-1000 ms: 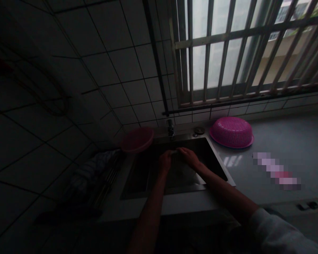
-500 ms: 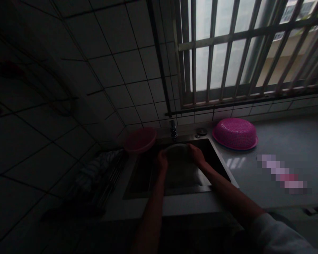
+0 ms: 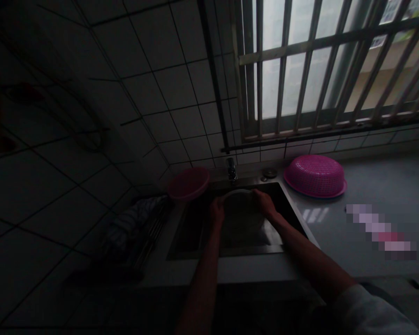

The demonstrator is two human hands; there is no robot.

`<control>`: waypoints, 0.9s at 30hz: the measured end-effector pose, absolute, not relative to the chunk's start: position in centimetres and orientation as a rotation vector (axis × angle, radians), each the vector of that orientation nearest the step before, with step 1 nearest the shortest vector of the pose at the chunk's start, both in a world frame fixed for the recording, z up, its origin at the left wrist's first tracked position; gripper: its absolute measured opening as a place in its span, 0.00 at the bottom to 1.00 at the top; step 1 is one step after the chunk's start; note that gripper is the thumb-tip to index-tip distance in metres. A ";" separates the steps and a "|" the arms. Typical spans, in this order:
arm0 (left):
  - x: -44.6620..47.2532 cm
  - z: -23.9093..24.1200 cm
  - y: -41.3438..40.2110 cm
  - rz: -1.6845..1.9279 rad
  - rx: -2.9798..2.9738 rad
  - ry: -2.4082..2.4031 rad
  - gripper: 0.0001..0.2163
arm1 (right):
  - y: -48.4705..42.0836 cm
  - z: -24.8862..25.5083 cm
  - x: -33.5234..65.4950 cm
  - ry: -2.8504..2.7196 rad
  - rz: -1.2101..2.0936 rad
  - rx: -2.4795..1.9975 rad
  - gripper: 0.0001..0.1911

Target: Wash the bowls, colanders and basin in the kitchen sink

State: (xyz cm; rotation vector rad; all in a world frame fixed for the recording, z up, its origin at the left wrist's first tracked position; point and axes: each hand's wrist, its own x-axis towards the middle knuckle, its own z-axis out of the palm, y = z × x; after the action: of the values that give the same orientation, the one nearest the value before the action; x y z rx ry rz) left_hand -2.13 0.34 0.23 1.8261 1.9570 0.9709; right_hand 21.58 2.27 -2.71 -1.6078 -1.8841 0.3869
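The kitchen is very dim. Over the steel sink (image 3: 192, 232) I hold a pale round plate (image 3: 239, 204), tilted on edge beneath the tap (image 3: 232, 170). My left hand (image 3: 217, 211) grips the plate's left rim. At the right rim sits my right hand (image 3: 265, 204), its fingers curled over the top edge. The plate's lower part fades into the dark basin.
A pink bowl (image 3: 189, 183) sits at the sink's back left corner. An upturned pink mesh basket (image 3: 316, 175) lies on the grey counter (image 3: 370, 186) to the right. Striped cloth (image 3: 125, 228) covers a rack on the left. A barred window (image 3: 317, 65) is above.
Both hands moved apart from a bunched position in the sink to the two rims of the plate, which now stands raised under the tap. The camera shifted slightly.
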 end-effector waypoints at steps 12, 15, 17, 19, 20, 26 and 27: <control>-2.2 -0.1 0.9 1.041 1.742 1.913 0.19 | 1.9 -2.0 20.2 -1.895 0.411 -1.511 0.24; -1.8 -0.3 1.0 1.050 1.706 1.922 0.17 | 1.7 -2.1 21.1 -1.842 0.349 -1.597 0.23; -0.9 -0.3 0.9 0.924 1.786 1.834 0.15 | 1.3 -2.3 20.3 -1.970 0.273 -1.468 0.24; -0.2 -0.2 0.7 0.821 1.868 1.738 0.16 | 1.0 -2.5 19.2 -2.118 0.234 -1.316 0.25; -0.1 -0.2 0.6 0.808 1.885 1.715 0.16 | 1.0 -2.6 18.8 -2.156 0.239 -1.284 0.25; -2.2 0.0 0.7 1.088 1.651 1.904 0.15 | 2.1 -2.5 21.8 -1.836 0.386 -1.545 0.22; -2.2 -0.1 0.7 1.076 1.642 1.925 0.15 | 2.2 -2.5 22.3 -1.791 0.400 -1.580 0.21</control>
State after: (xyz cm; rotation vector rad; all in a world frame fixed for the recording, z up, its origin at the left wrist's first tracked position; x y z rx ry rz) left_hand -2.19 0.69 -0.12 1.6420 1.9248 1.0758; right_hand 22.27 2.20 -2.53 -1.5800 -1.7914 0.3997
